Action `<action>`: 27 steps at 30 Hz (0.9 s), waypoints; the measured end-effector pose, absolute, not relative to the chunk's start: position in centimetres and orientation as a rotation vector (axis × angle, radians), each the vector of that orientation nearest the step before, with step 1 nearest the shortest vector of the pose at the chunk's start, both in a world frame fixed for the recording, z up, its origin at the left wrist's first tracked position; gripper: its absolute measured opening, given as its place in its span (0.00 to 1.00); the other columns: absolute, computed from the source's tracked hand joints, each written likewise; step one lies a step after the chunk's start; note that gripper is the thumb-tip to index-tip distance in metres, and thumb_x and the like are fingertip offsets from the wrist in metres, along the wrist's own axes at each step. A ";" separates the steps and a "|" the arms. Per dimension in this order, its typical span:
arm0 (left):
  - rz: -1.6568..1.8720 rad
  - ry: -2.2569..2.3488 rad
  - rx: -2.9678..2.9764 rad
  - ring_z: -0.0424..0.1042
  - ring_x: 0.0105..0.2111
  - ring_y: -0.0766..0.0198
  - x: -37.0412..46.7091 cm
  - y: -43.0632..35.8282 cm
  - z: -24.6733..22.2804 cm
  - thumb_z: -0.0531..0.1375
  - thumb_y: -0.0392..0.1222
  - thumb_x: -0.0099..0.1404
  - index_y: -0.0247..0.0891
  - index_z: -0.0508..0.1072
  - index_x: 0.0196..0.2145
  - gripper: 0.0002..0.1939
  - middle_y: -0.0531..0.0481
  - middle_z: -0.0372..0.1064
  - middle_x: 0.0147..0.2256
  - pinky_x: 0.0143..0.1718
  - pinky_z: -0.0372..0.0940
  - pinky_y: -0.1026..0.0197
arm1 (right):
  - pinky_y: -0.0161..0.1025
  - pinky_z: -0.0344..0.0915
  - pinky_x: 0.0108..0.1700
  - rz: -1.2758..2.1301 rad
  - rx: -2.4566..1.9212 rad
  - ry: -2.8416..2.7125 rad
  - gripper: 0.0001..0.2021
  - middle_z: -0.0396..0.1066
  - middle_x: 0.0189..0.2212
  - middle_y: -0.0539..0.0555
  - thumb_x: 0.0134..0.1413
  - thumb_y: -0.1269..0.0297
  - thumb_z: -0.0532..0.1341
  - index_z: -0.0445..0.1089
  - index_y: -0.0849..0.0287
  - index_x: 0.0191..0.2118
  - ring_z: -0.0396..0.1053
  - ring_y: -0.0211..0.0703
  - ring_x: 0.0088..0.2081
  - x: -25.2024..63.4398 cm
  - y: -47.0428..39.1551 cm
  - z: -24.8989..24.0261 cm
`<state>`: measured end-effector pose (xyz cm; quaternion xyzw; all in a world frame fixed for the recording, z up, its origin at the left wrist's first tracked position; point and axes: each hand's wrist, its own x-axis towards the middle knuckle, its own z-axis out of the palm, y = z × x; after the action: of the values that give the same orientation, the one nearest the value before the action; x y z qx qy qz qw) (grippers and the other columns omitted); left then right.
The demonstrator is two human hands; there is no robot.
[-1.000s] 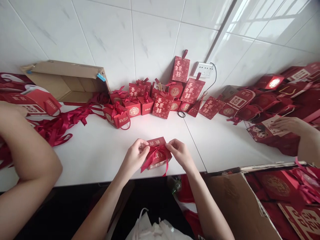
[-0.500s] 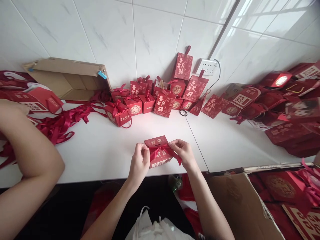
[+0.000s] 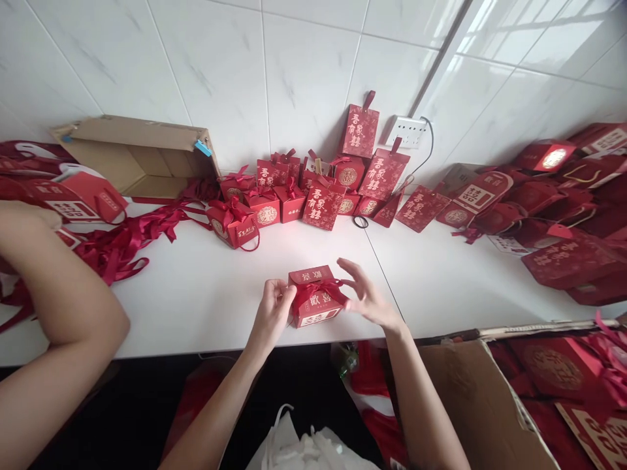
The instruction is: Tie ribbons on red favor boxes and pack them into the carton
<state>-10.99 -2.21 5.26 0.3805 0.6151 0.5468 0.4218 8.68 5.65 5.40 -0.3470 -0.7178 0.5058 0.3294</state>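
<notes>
A small red gift box [image 3: 313, 318] with pale lettering lies on the white table in front of me. A dark red ribbon [image 3: 321, 287] is tied in a bow across its top. At the box's left side, my left hand [image 3: 274, 310] is closed, thumb against curled fingers, on the left end of the ribbon. My right hand [image 3: 369, 297] is open at the right side, thumb and fingers spread around the ribbon's right end, not gripping it.
Finished-looking red boxes [image 3: 267, 209] and tags stand along the tiled wall. Loose ribbons [image 3: 127, 245] and an open cardboard box [image 3: 161, 176] are at left, beside another person's arm [image 3: 63, 294]. More red boxes [image 3: 558, 261] pile up at right, above a carton [image 3: 460, 385].
My right hand has let go of the ribbon's right end, opened and shifted slightly right. The box has turned a little and moved slightly right. My left hand stays at the left side.
</notes>
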 end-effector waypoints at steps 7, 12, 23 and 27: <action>1.695 1.624 1.446 0.71 0.30 0.68 -9.9 -2.4 5.7 0.55 0.38 0.62 0.39 0.63 0.36 0.03 0.52 0.67 0.31 0.31 0.68 0.66 | 0.49 0.57 0.60 0.923 -0.824 -2.285 0.46 0.47 0.57 0.61 0.41 0.65 0.68 0.42 0.54 0.63 0.52 0.52 0.60 7.4 3.8 5.0; 1.873 1.179 2.460 0.69 0.25 0.71 -7.8 -3.7 7.9 0.56 0.28 0.59 0.37 0.65 0.35 0.07 0.52 0.68 0.27 0.25 0.65 0.70 | 0.59 0.61 0.55 0.294 -0.914 -1.993 0.36 0.44 0.55 0.61 0.48 0.65 0.63 0.47 0.50 0.61 0.51 0.59 0.60 7.2 0.7 5.7; 1.739 1.426 2.301 0.67 0.19 0.71 -5.5 -1.9 10.9 0.55 0.35 0.60 0.40 0.67 0.29 0.04 0.54 0.70 0.24 0.22 0.63 0.68 | 0.58 0.60 0.55 0.169 -1.313 -1.408 0.36 0.55 0.53 0.60 0.39 0.58 0.68 0.56 0.50 0.56 0.58 0.60 0.56 14.1 -4.0 9.2; 1.367 1.602 1.979 0.68 0.23 0.69 -4.5 2.5 10.3 0.54 0.40 0.60 0.39 0.67 0.33 0.04 0.53 0.69 0.27 0.26 0.63 0.66 | 0.49 0.71 0.40 1.051 -1.293 -0.766 0.29 0.71 0.41 0.60 0.40 0.41 0.61 0.65 0.56 0.46 0.71 0.54 0.41 19.2 -7.4 10.4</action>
<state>-4.46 2.50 10.31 0.6794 0.5500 0.4693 0.1253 19.19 -7.38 10.41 -0.5594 -0.3317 0.4549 0.6083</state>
